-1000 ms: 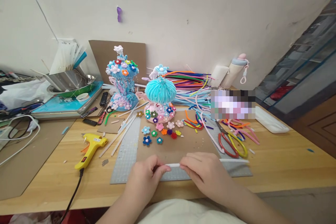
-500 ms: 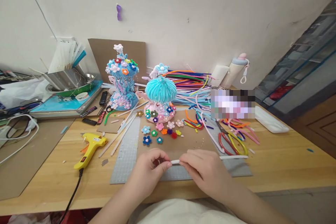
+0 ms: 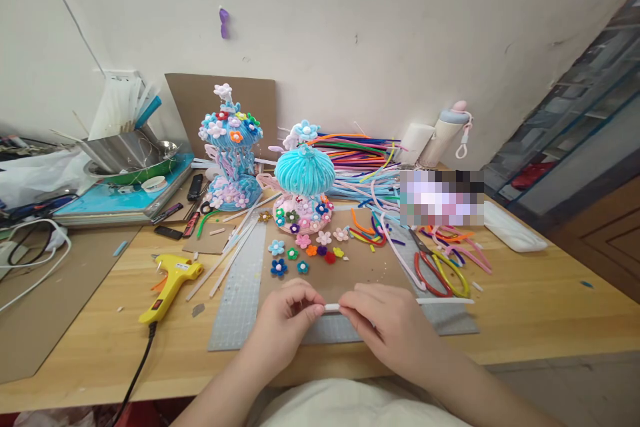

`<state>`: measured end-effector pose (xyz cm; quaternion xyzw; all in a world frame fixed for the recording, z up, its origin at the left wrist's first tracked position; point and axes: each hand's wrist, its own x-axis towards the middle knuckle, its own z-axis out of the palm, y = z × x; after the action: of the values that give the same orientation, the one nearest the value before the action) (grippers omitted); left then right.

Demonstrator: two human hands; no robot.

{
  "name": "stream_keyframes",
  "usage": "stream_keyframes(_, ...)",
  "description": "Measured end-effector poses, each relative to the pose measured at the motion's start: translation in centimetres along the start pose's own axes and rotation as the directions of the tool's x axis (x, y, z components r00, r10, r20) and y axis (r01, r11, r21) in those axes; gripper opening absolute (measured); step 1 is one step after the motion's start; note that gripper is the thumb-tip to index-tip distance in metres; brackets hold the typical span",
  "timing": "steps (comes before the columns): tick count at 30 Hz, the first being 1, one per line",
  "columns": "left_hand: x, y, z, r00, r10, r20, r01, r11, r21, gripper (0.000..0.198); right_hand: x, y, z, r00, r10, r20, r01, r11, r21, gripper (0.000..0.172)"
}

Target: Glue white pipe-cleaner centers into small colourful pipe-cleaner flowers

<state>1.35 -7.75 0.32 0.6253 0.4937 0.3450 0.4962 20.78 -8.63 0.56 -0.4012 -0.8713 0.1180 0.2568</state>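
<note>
Between my hands runs a white pipe cleaner (image 3: pixel 332 307), held level over the front of the cardboard sheet. My left hand (image 3: pixel 293 313) pinches its left end. Closed around it farther right is my right hand (image 3: pixel 383 313), and the rest of the stem (image 3: pixel 445 301) sticks out past that hand. Several small pipe-cleaner flowers, among them a dark blue one (image 3: pixel 279 267) and a teal one (image 3: pixel 303 267), lie just beyond my fingers. Behind them stands a turquoise fluffy dome (image 3: pixel 305 172) on a pink base with flowers. A taller blue flowered piece (image 3: pixel 233 140) is to its left.
A yellow hot glue gun (image 3: pixel 173 283) lies at the left, its cord hanging over the edge. Red-and-yellow-handled pliers (image 3: pixel 440 273) rest at the right. Coloured pipe cleaners (image 3: pixel 350 153) are piled at the back. A grey cutting mat (image 3: pixel 230 320) lies under the cardboard.
Both hands keep their hold on the white pipe cleaner, with only a tiny shift of the fingers. The view has moved slightly.
</note>
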Motion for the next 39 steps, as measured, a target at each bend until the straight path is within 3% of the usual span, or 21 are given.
stream_keyframes(3,-0.1,-0.3,-0.1,0.995,-0.095,0.007,0.095,0.995,-0.007,0.01,0.0,0.0,0.0,1.0,-0.002,0.0,0.002,1.0,0.0,0.017)
stream_keyframes(6,-0.3,-0.4,-0.1,0.997,-0.067,0.03,0.068,0.997,-0.035,0.012,0.0,0.1,0.0,1.0,0.012,-0.019,-0.011,0.998,0.059,0.016)
stream_keyframes(10,-0.3,-0.2,0.5,0.99,-0.038,0.133,0.08,0.939,-0.333,0.019,0.2,0.2,0.7,0.994,0.072,-0.078,-0.058,0.985,0.164,0.018)
stream_keyframes(13,0.4,0.1,1.3,0.998,-0.059,-0.007,0.049,0.885,-0.462,0.022,0.3,-0.3,1.4,0.995,0.01,-0.096,-0.011,1.0,-0.014,0.022)
stream_keyframes(15,0.9,0.1,1.7,0.984,-0.056,-0.17,-0.014,0.922,-0.387,0.016,0.4,-0.8,1.5,0.996,-0.075,-0.039,0.069,0.988,-0.136,0.021)
stream_keyframes(18,1.2,-0.1,1.8,0.944,0.114,-0.311,-0.133,0.99,-0.043,0.011,0.9,-1.3,0.6,0.989,-0.147,0.028,0.149,0.985,-0.086,0.019)
stream_keyframes(21,0.7,-0.1,1.6,0.921,0.318,-0.225,-0.275,0.94,0.203,0.016,1.9,-0.9,-0.5,0.998,-0.064,-0.03,0.067,0.988,0.14,0.018)
stream_keyframes(24,0.1,0.2,1.5,0.911,0.388,-0.138,-0.364,0.915,0.175,0.018,3.1,0.0,-0.7,0.992,0.102,-0.07,-0.072,0.938,0.34,0.015)
stream_keyframes(28,-0.1,0.9,1.2,0.929,0.309,-0.202,-0.32,0.947,-0.023,0.013,3.6,0.3,0.2,0.976,0.193,-0.098,-0.133,0.893,0.429,0.012)
stream_keyframes(32,0.2,1.1,1.0,0.952,0.123,-0.282,-0.202,0.941,-0.271,0.012,2.8,-0.3,0.5,0.994,0.053,-0.097,-0.035,0.984,0.177,0.02)
stream_keyframes(36,0.2,1.1,1.1,0.988,-0.091,-0.122,0.025,0.889,-0.457,0.019,2.2,-0.5,0.5,0.992,0.076,-0.101,-0.067,0.994,0.084,0.019)
stream_keyframes(39,0.2,1.4,1.1,0.987,-0.159,-0.034,0.124,0.872,-0.474,0.021,2.1,-0.3,0.5,0.99,0.097,-0.104,-0.09,0.993,0.07,0.019)
